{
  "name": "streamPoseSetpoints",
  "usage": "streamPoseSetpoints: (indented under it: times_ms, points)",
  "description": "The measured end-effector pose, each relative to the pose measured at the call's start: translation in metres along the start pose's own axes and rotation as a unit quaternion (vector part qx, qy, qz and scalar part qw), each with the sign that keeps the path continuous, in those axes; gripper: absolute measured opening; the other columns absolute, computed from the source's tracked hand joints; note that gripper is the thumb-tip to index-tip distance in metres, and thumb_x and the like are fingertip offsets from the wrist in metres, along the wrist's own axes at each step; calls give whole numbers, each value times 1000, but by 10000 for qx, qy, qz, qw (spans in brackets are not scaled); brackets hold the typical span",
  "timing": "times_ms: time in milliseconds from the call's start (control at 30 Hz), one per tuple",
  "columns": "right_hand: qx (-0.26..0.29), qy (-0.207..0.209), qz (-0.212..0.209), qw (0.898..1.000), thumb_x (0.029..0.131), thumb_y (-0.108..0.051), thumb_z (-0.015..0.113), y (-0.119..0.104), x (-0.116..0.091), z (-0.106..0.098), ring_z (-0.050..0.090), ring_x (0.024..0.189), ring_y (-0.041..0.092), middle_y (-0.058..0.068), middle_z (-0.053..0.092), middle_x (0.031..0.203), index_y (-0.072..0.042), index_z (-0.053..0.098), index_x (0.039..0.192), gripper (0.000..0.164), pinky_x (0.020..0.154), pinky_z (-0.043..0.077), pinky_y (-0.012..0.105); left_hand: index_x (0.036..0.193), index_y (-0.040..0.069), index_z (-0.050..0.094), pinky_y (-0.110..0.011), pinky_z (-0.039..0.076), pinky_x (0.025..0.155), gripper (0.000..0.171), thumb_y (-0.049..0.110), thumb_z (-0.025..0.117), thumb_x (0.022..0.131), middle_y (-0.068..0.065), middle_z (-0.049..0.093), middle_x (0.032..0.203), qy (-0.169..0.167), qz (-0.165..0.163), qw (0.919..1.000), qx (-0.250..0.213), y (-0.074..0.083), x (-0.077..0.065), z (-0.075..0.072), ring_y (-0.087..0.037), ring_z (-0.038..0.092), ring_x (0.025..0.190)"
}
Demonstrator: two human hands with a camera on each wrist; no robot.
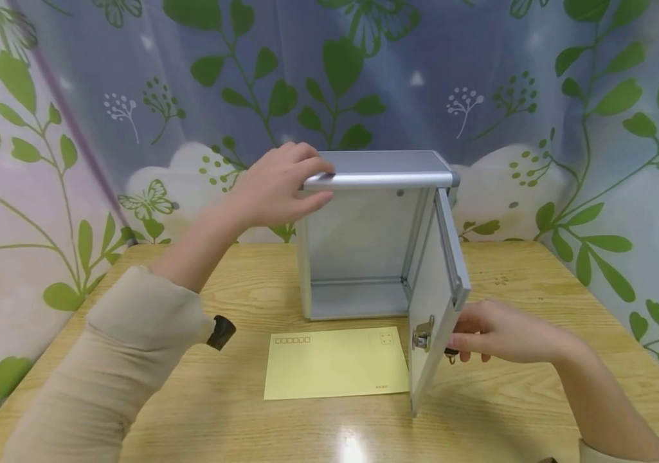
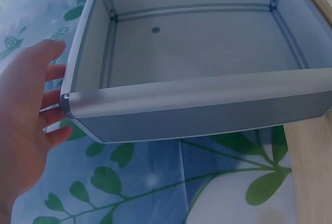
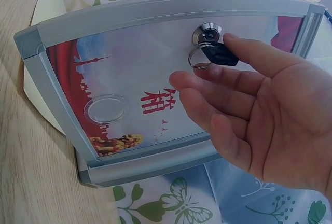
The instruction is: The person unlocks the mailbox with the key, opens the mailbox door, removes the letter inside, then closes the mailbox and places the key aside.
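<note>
A grey metal-framed box (image 1: 357,251) stands upright on the table, its front door (image 1: 434,283) swung out to the right. My left hand (image 1: 285,183) is at the box's upper left corner, fingers loosely bent over the top edge; in the left wrist view the left hand (image 2: 31,110) lies along that corner. On the door's outer face, my right hand (image 3: 270,105) pinches a black-headed key (image 3: 220,54) with thumb and finger. The key sits in the round lock (image 3: 207,33), a metal ring hanging from it. Inside the door, the lock's latch (image 1: 423,333) shows.
A yellow envelope (image 1: 335,366) lies flat on the wooden table (image 1: 219,411) before the box, its right end beside the door's lower edge. A leaf-patterned curtain (image 1: 190,116) hangs behind and at both sides.
</note>
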State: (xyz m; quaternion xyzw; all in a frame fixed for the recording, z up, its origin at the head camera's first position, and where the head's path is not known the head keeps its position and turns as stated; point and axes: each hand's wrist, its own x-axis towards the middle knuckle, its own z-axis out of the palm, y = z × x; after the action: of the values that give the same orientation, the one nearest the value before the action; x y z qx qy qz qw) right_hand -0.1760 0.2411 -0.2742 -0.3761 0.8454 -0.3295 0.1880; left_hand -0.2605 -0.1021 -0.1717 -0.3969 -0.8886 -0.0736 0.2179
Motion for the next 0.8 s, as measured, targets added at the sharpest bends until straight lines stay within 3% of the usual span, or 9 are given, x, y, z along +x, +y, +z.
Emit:
streamPoseSetpoints:
  times_ms: [200, 367, 600, 800]
  points:
    - [10, -65, 106, 9999, 96, -19, 51, -1, 1, 0, 60, 71, 12, 0, 64, 83, -8, 64, 109, 22, 55, 51, 31, 122, 12, 58, -39, 40, 83, 39, 36, 53, 92, -8, 51, 118, -699, -314, 9969, -161, 1, 6, -9, -24, 46, 104]
    - [-33, -106, 128, 9999, 97, -20, 50, -5, 6, 2, 59, 71, 11, -4, 62, 81, -9, 62, 113, 23, 56, 50, 31, 123, 15, 57, -41, 41, 79, 36, 35, 51, 93, -7, 50, 119, -1087, -381, 9933, -29, 2, 11, -17, -24, 44, 104]
    - [-159, -29, -49, 9999, 97, -25, 48, -11, 26, 15, 60, 74, 14, -6, 61, 82, -19, 60, 106, 16, 57, 50, 31, 121, 16, 59, -39, 40, 81, 32, 17, 46, 92, -5, 52, 112, -1322, -480, 9900, 91, 4, 19, -21, -23, 45, 99]
    - [-187, 207, -7, 9996, 97, -30, 49, -16, 48, 27, 60, 72, 12, -6, 61, 79, -17, 61, 103, 19, 58, 51, 32, 119, 16, 59, -37, 38, 81, 36, 9, 43, 88, -5, 51, 105, -1411, -513, 9886, 99, 6, 24, -25, -22, 44, 94]
